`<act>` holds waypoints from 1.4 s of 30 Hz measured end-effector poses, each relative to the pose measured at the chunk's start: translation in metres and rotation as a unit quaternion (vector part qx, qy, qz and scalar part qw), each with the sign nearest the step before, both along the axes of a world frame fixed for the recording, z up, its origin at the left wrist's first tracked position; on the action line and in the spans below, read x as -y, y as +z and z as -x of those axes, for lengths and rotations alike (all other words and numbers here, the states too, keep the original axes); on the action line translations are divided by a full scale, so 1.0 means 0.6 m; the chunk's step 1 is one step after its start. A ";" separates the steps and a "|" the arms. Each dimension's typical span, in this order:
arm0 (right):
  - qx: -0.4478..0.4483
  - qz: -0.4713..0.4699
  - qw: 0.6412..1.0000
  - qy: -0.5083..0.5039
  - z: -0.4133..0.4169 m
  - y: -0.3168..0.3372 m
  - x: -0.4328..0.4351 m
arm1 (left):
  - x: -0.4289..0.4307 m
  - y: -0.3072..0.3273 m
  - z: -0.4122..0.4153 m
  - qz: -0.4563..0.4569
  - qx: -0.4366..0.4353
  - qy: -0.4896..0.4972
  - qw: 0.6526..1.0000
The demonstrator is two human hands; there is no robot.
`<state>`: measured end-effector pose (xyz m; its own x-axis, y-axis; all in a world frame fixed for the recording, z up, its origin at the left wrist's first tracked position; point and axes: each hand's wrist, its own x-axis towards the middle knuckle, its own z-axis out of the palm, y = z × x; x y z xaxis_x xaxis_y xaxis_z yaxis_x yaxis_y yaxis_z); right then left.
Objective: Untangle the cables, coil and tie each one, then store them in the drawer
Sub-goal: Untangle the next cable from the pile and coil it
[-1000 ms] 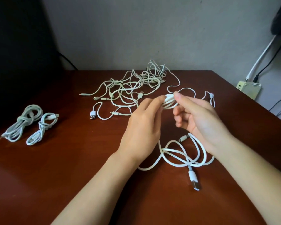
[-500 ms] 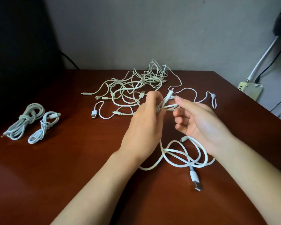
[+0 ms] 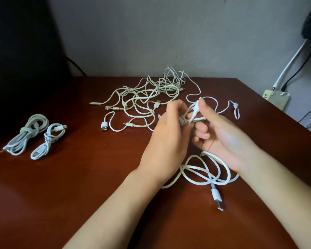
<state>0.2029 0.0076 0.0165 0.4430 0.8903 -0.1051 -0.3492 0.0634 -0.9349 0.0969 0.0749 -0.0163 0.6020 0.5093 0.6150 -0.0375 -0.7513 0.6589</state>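
Note:
My left hand (image 3: 166, 141) grips a small coil of white cable (image 3: 183, 121) above the table, with wraps wound round its middle. My right hand (image 3: 221, 135) pinches that cable's loose end (image 3: 196, 109) between thumb and forefinger just right of the coil. Under my wrists another white cable (image 3: 205, 170) lies in loose loops with its USB plug (image 3: 218, 200) pointing toward me. A tangled pile of white cables (image 3: 144, 101) sits at the back middle of the table. Two coiled, tied cables (image 3: 26, 134) (image 3: 48, 141) lie at the left.
The brown wooden table (image 3: 79, 186) ends at the grey wall behind and at its right edge. A dark object (image 3: 22, 60) fills the back left. A power strip (image 3: 276, 98) with plugged cords hangs right of the table. No drawer is in view.
My hands have moved closer together on the coil. The loose end, earlier held flat over the coil, is now wound round its middle and stands up in my right fingers.

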 end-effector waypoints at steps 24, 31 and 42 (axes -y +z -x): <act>-0.018 0.074 0.995 0.059 -0.030 0.001 -0.002 | -0.005 -0.001 -0.012 0.311 0.034 -0.105 0.944; 0.016 0.079 0.996 0.028 -0.020 -0.002 -0.003 | -0.012 0.003 -0.007 0.252 0.052 -0.056 0.965; 0.044 0.089 0.994 0.036 -0.028 0.006 0.004 | -0.005 0.003 -0.007 0.273 0.047 -0.077 0.958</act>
<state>0.2196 0.0054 0.0199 0.3940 0.8904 -0.2279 -0.2629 -0.1284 -0.9562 0.1011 0.0781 -0.0144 0.6515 0.6796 0.3372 -0.1984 -0.2764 0.9404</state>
